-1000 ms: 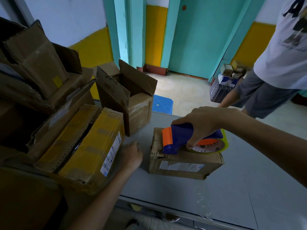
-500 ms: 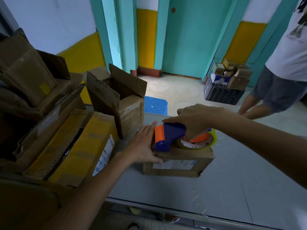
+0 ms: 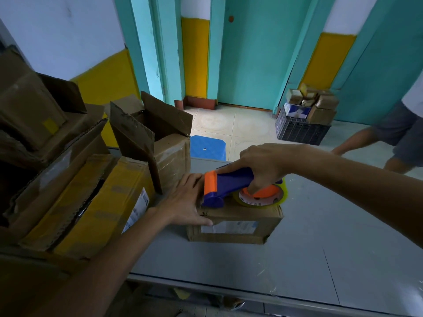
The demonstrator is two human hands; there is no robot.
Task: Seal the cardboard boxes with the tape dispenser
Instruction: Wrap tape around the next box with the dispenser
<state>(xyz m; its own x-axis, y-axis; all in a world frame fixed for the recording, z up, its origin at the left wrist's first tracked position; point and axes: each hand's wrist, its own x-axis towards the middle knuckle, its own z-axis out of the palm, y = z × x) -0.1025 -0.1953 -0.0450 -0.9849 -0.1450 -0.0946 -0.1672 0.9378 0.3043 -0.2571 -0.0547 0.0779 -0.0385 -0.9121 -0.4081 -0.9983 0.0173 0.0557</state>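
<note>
Tape dispenser [image 3: 231, 181], blue with orange bits, sitting on top of the small cardboard box [image 3: 235, 229] on the grey table [image 3: 297, 259], yellowish tape roll [image 3: 263, 200] at its right end. Gripped by the right hand [image 3: 263, 163], fingers curled round the handle. Left hand [image 3: 183, 204] flat on the box's left end, fingers straight, right up against the dispenser's orange tip, just pressing, not clutching anything. Pile of bigger boxes [image 3: 91, 202] off to the left, open box [image 3: 164, 147] behind. Blue stool [image 3: 207, 147], black crate [image 3: 299, 131] of parcels and someone's legs [image 3: 400, 133] out back.
</note>
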